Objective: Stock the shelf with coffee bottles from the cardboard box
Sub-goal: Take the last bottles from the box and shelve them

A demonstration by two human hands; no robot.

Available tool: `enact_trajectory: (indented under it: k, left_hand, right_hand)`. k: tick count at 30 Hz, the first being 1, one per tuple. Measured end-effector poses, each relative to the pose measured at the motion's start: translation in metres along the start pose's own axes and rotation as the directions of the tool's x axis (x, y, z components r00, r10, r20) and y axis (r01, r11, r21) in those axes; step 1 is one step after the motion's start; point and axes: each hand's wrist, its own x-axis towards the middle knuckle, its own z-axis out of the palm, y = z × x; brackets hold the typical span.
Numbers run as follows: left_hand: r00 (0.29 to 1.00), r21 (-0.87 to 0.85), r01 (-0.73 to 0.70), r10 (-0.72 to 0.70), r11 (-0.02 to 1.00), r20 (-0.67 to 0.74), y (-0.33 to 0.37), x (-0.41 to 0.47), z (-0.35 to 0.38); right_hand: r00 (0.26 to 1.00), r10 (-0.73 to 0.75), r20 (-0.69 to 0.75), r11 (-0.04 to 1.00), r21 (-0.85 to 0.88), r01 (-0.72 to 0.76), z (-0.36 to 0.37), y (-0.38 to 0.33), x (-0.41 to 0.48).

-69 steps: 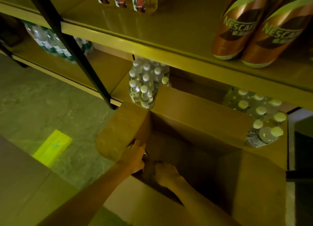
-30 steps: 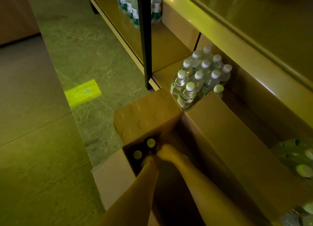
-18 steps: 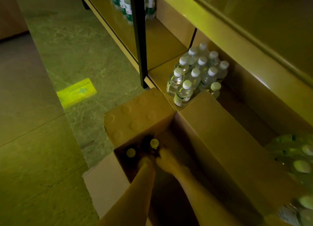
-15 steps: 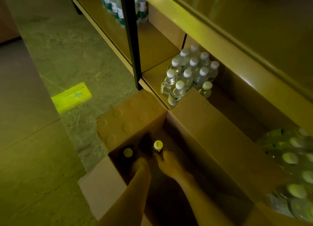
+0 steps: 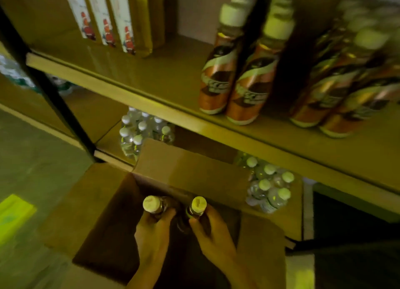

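Shelf (image 5: 173, 113), tan boards, black upright at left. Upper board: yellow bottles with white labels (image 5: 121, 22) at left; stocked coffee bottles (image 5: 233, 72), copper-brown with pale caps, in blurred rows at right. Lower board: 2 packs of clear water bottles (image 5: 270, 187) behind the box flap. Open cardboard box (image 5: 190, 171) on the floor below the shelf. Over its dark opening, 2 held bottles: left hand (image 5: 154, 232) wraps left bottle (image 5: 152, 204); right hand (image 5: 213, 234) wraps right bottle (image 5: 197, 205). Both upright, caps up, near each other.
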Motion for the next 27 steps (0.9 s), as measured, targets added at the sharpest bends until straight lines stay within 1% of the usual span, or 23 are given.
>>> enact_trajectory:
  k: [3,5,8,11,14,17,18,20,23,25,27]
  left_hand:
    - [0.979,0.052,-0.177,0.170,0.983,0.115,0.011,-0.016,0.002]
    - [0.943,0.068,-0.280,0.261,0.958,0.205,0.028,-0.032,0.007]
    - [0.868,0.036,-0.423,0.393,0.906,0.305,0.054,-0.058,0.010]
    - [0.765,-0.076,-0.510,0.493,0.857,0.415,0.086,-0.082,0.015]
    - [0.651,-0.182,-0.558,0.563,0.810,0.510,0.119,-0.103,0.024]
    - [0.520,-0.275,-0.623,0.651,0.732,0.553,0.154,-0.126,0.034]
    - [0.485,-0.305,-0.639,0.678,0.706,0.553,0.166,-0.132,0.039]
    - [0.439,-0.358,-0.643,0.708,0.677,0.553,0.187,-0.140,0.050]
    - [0.408,-0.355,-0.689,0.742,0.633,0.532,0.214,-0.143,0.070]
    - [0.413,-0.332,-0.707,0.746,0.625,0.523,0.225,-0.140,0.084]
    - [0.441,-0.325,-0.693,0.736,0.643,0.514,0.231,-0.136,0.097]
  right_hand:
    - [0.991,-0.041,-0.131,0.995,0.080,0.052,-0.031,-0.016,-0.028]
    - [0.980,-0.044,-0.196,0.989,0.127,0.070,-0.049,-0.030,-0.043]
    - [0.957,-0.094,-0.276,0.979,0.151,0.139,-0.079,-0.057,-0.065]
    - [0.923,-0.132,-0.362,0.968,0.155,0.200,-0.108,-0.083,-0.084]
    - [0.883,-0.161,-0.440,0.961,0.133,0.241,-0.137,-0.103,-0.097]
    - [0.827,-0.223,-0.517,0.950,0.075,0.304,-0.166,-0.132,-0.107]
    - [0.804,-0.236,-0.545,0.943,0.071,0.325,-0.176,-0.142,-0.109]
    - [0.765,-0.257,-0.591,0.928,0.070,0.366,-0.196,-0.161,-0.110]
    - [0.721,-0.280,-0.634,0.922,0.033,0.386,-0.222,-0.181,-0.098]
    - [0.696,-0.286,-0.658,0.927,-0.005,0.376,-0.235,-0.187,-0.085]
    - [0.683,-0.281,-0.674,0.937,-0.041,0.346,-0.244,-0.189,-0.072]
